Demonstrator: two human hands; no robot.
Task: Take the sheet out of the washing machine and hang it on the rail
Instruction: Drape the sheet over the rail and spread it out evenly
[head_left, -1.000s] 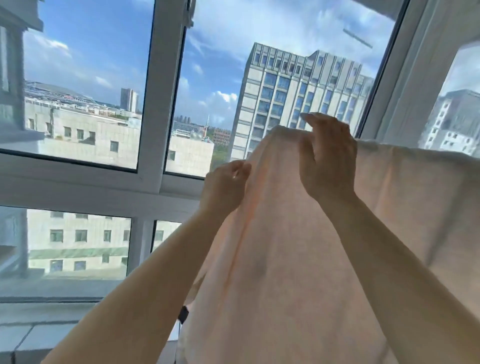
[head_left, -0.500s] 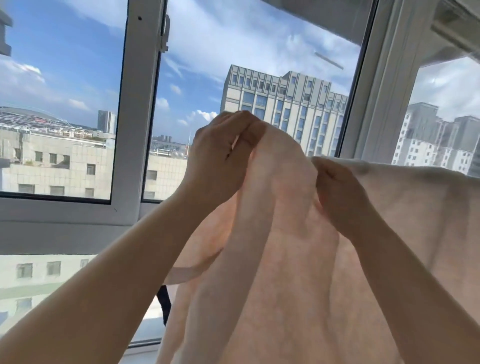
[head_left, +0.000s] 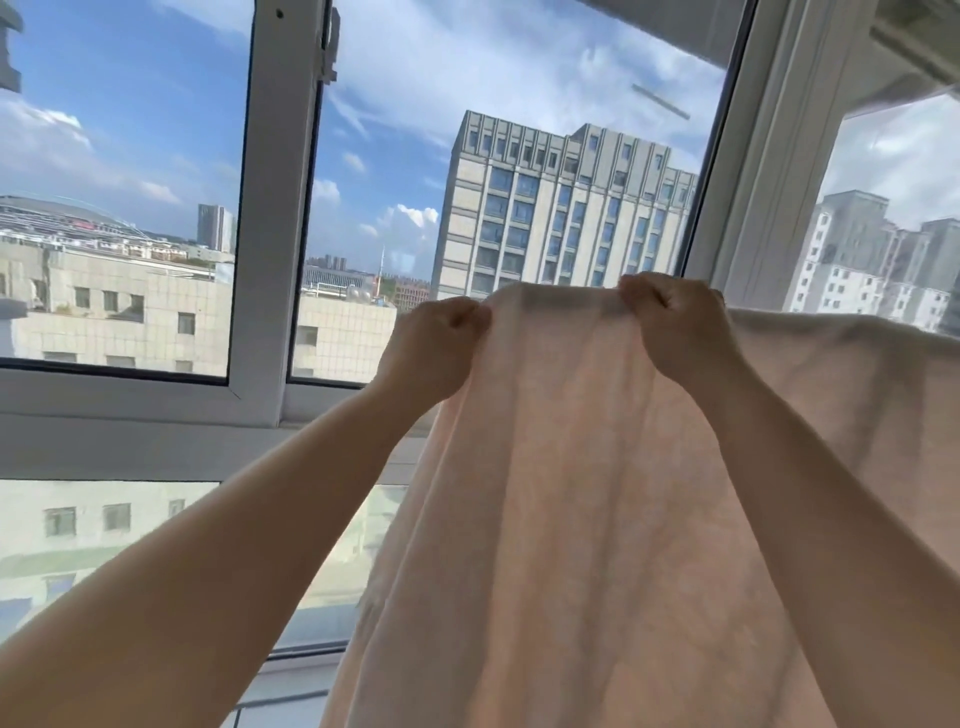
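- Daylit windows fill the background, with white frames (head_left: 270, 208) crossing a view of blue sky, cloud and city blocks.
- Nearest the camera, two bare forearms rise from the bottom corners and reach up and away toward the glass.
- Between and below them hangs the sheet (head_left: 571, 519), pale peach and thin enough for light to glow through, dropping in long soft folds out of the bottom of the view.
- At the sheet's left edge, the left hand (head_left: 431, 348) is curled into a fist, its grip closed on the fabric just below the top fold.
- A little to the right, the right hand (head_left: 675, 327) is also fisted, its grip pinching the top fold itself, knuckles toward the camera.
- A short stretch of the top edge runs taut between the two hands.
- To the right of the right hand the sheet's top edge (head_left: 841, 332) carries on level and draped, running to the right border; whatever it hangs over is hidden under the cloth.
- Beyond the sheet, a tall grey building (head_left: 561, 208) stands in the middle pane, with lower tiled buildings (head_left: 119, 306) at far left and more towers at far right.
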